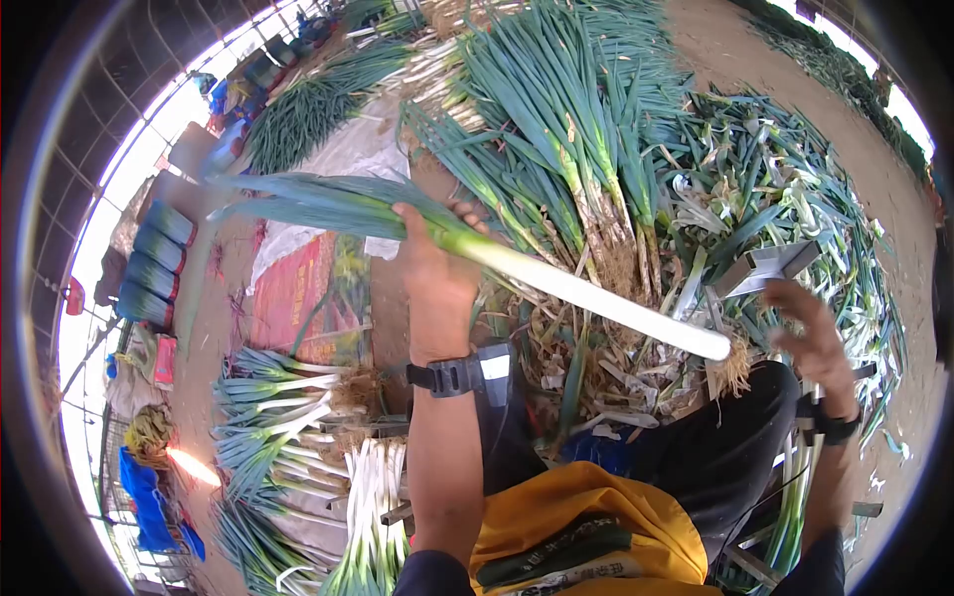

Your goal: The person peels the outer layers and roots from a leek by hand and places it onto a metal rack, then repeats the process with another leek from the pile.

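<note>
A large green onion (596, 296) crosses the middle of the view, leaves to the left, its bare white stalk and root end to the right. My left hand (437, 273) is closed round it where green turns to white. Beyond the root end, my right hand (810, 333) is apart from the stalk, blurred, its fingers partly spread with nothing visible in them. Just above that hand is a metal bracket (765, 270). Uncleaned onions (606, 199) with brown roots stand behind the held one.
Stripped leaves (785, 189) are heaped at the right. Cleaned onions (373, 497) lie in rows at the lower left, near a red printed sack (288, 308). Wrapped bundles (157, 263) line the left side by a wire mesh. More onions (308, 114) lie at the back.
</note>
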